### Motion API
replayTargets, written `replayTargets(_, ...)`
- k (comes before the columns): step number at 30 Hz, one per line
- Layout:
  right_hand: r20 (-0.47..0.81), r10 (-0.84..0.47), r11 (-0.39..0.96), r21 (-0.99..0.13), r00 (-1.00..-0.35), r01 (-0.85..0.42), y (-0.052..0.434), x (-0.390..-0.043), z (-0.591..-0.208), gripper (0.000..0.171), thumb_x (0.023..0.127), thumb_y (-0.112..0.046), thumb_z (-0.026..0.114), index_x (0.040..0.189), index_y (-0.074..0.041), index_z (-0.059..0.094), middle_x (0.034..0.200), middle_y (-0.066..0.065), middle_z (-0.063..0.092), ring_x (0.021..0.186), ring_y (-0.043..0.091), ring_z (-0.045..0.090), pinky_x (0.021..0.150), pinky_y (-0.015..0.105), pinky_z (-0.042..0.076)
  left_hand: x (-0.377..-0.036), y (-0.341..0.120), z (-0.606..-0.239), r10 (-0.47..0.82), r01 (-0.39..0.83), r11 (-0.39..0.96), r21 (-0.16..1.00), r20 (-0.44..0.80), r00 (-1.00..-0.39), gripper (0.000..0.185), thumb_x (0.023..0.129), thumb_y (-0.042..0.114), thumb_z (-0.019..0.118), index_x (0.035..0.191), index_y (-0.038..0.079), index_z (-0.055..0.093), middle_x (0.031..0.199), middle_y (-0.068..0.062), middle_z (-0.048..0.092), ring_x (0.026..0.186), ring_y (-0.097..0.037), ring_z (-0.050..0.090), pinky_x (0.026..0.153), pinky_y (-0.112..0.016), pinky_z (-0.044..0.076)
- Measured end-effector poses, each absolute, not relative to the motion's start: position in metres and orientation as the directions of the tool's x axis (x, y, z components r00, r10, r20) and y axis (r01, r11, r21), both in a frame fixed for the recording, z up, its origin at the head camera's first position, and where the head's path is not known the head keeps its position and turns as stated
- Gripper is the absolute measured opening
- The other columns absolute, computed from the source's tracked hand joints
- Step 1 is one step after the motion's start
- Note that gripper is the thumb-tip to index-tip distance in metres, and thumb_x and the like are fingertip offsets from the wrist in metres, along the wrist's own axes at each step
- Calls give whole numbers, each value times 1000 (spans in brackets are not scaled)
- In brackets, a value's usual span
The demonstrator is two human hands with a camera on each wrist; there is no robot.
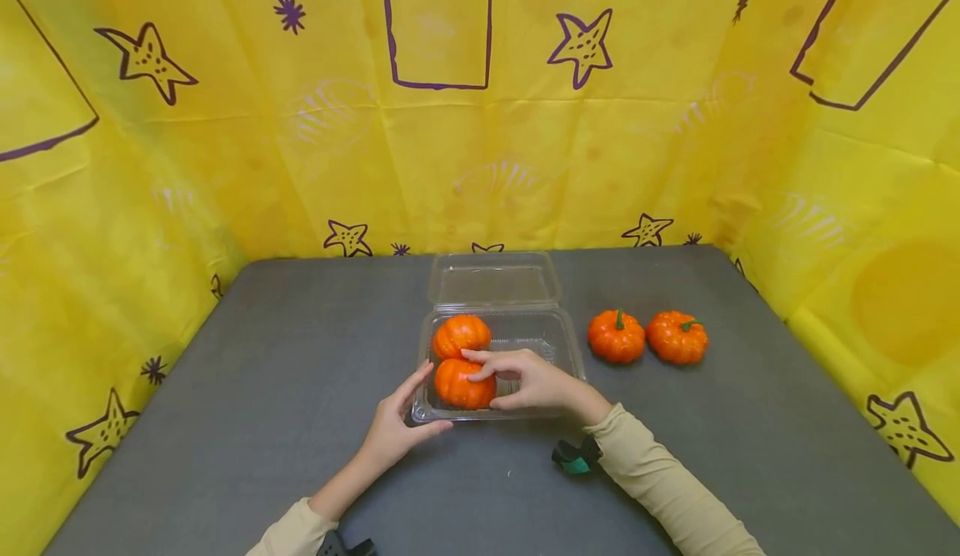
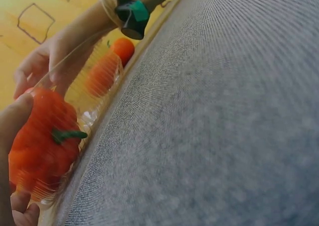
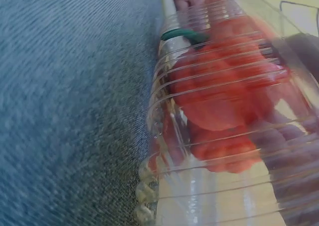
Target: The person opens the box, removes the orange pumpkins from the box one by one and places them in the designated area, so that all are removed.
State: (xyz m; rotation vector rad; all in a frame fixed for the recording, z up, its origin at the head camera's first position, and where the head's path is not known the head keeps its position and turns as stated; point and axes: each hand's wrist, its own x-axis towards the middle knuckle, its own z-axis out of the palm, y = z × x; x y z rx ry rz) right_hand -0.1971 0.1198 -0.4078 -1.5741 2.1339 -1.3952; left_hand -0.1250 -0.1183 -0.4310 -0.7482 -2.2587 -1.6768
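Note:
An open, hinged clear plastic container [image 1: 566, 360] lies on the table with two small orange pumpkins in its left half. The rear pumpkin [image 1: 459, 335] touches the front pumpkin [image 1: 459, 385]. My right hand [image 1: 528, 379] reaches in from the right and holds the front pumpkin between fingers and thumb. At the container's front left corner my left hand [image 1: 393, 427] holds the wall, thumb along the front and fingers along the left side. In the left wrist view a green stem [image 2: 70, 135] points toward the front wall. Ribbed plastic blurs the right wrist view.
Two more pumpkins, one nearer [image 1: 617, 337] and one farther right [image 1: 677, 338], stand on the grey table [image 1: 225, 423] right of the container. The raised lid [image 1: 495, 279] leans toward the yellow curtain [image 1: 480, 164] behind. Curtains also flank both sides.

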Motion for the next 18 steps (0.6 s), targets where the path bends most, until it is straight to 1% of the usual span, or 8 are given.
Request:
replayTargets(3, 391, -802, 86, -674, -452, -734, 119, -200, -411, 33, 72, -1, 73, 101, -4, 57, 135, 11, 40, 120, 20, 41, 89, 28, 41, -125, -119, -433, 253, 535, 194, 822, 485, -837, 73, 61, -9, 77, 124, -16, 40, 127, -32, 38, 115, -41, 38, 94, -21, 29)
replayTargets(4, 393, -796, 104, -659, -460, -744, 119, -200, -411, 38, 72, -4, 75, 104, -4, 56, 135, 9, 41, 116, 17, 45, 88, 27, 41, -125, -119, -434, 251, 537, 190, 822, 488, -836, 73, 61, -9, 77, 124, -16, 41, 127, -32, 38, 115, -41, 38, 94, -22, 29)
replayTargets(6, 405, -786, 128, -632, -467, -764, 119, -201, -411, 37, 70, -7, 76, 101, -4, 55, 132, 8, 44, 113, 16, 47, 86, 25, 43, -125, -120, -434, 249, 536, 187, 823, 488, -836, 72, 61, -9, 77, 124, -16, 41, 127, -31, 38, 116, -40, 37, 94, -22, 30)
replayTargets(8, 419, -782, 133, -612, -462, -779, 119, -201, -411, 43, 69, -8, 77, 105, -4, 54, 129, 8, 48, 111, 16, 50, 85, 25, 44, -124, -121, -434, 250, 535, 190, 823, 486, -837, 72, 62, -8, 77, 124, -15, 41, 128, -31, 39, 116, -39, 37, 94, -22, 30)
replayTargets(11, 456, -781, 119, -562, -427, -819, 120, -202, -409, 46, 69, -8, 77, 109, -1, 56, 126, 10, 51, 114, 19, 47, 86, 27, 44, -124, -121, -433, 252, 536, 196, 822, 486, -837, 72, 62, -8, 77, 124, -14, 42, 128, -30, 39, 117, -38, 38, 94, -23, 30)
replayTargets(14, 489, -789, 111, -481, -371, -870, 120, -202, -409, 54, 72, -9, 75, 122, -3, 54, 125, 10, 50, 114, 20, 46, 90, 29, 41, -124, -121, -432, 250, 540, 207, 816, 489, -835, 72, 62, -8, 77, 124, -15, 42, 127, -30, 40, 115, -38, 39, 94, -22, 31)
replayTargets(17, 520, -790, 98, -415, -324, -904, 120, -203, -410, 50, 73, -8, 73, 120, -5, 57, 124, 11, 49, 114, 22, 45, 93, 33, 39, -123, -121, -431, 249, 547, 221, 807, 496, -832, 72, 61, -8, 77, 123, -16, 42, 126, -31, 41, 114, -39, 40, 93, -21, 32)
replayTargets(18, 525, -790, 88, -415, -318, -906, 119, -203, -410, 48, 72, -6, 72, 118, -5, 57, 124, 12, 48, 114, 23, 45, 92, 32, 40, -123, -121, -431, 250, 549, 223, 806, 497, -831, 71, 61, -8, 77, 123, -16, 42, 125, -31, 41, 114, -39, 40, 93, -21, 32)
